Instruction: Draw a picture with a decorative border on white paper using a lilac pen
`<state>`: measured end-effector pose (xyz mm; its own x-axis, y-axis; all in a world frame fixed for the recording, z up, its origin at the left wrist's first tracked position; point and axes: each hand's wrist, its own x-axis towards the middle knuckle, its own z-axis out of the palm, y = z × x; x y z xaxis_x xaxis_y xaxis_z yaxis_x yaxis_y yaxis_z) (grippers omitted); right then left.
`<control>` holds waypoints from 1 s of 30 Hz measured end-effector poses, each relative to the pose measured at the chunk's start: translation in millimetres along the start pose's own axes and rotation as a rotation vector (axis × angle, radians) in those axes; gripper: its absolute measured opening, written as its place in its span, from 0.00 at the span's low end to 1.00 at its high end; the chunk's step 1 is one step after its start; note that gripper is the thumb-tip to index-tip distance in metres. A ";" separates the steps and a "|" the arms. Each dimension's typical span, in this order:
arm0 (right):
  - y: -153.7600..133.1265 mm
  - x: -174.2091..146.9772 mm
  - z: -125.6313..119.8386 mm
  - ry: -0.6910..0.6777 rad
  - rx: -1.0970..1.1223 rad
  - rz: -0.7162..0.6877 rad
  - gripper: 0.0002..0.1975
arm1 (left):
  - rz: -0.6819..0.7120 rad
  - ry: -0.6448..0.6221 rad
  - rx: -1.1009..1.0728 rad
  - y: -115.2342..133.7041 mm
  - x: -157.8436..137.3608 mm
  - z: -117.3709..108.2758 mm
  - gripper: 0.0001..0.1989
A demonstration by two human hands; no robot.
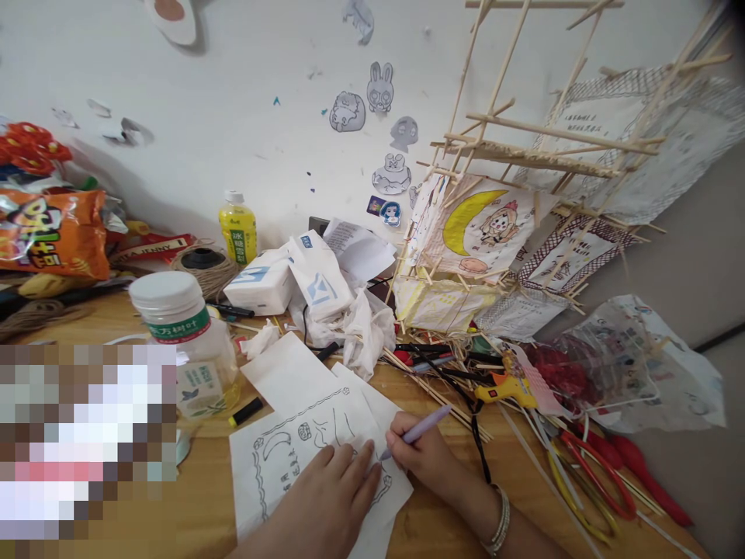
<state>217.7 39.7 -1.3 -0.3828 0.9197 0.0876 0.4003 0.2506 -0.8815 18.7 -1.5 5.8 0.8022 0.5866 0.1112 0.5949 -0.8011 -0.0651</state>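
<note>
My left hand (334,493) lies flat on a white sheet of paper (247,450), its fingers stretched out and covering part of the drawing. Ink lines on the sheet show a wavy border with corner flowers, a crescent moon and some written characters. In my right hand (427,458) is a light purple pen (427,425), its tip down at the paper's right side, close to my left fingertips. More white paper (285,369) lies beneath and behind the drawn sheet. A black marker with a yellow end (247,412) rests just left of the sheets.
A clear jar with a white lid (166,291) stands at left, near tissue packs (320,276) and a yellow drink bottle (237,225). A stick frame with drawn panels (489,225) rises at right. Below it lie a yellow glue gun (512,390), thin sticks and red-handled scissors (602,473).
</note>
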 end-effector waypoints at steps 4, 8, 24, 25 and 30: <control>1.8 0.7 -0.4 0.003 0.004 0.009 0.13 | 0.005 -0.014 -0.001 0.7 1.3 -2.2 0.18; 0.3 2.2 -1.0 0.017 0.001 -0.008 0.13 | 0.005 -0.009 0.002 1.7 1.8 -2.0 0.18; -5.6 2.9 -4.2 0.356 0.262 -0.012 0.11 | -0.065 -0.013 -0.082 5.3 0.7 -15.5 0.18; -6.2 2.6 -3.9 0.308 0.245 0.018 0.12 | -0.069 -0.028 -0.087 6.0 0.8 -17.9 0.18; -5.1 0.9 -0.4 0.112 0.059 0.051 0.19 | -0.060 -0.039 -0.122 7.8 0.8 -22.8 0.17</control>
<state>215.6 39.3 3.5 -0.2662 0.9597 0.0901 0.3660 0.1871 -0.9116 22.8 -9.9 28.0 0.7685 0.6358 0.0722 0.6329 -0.7718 0.0614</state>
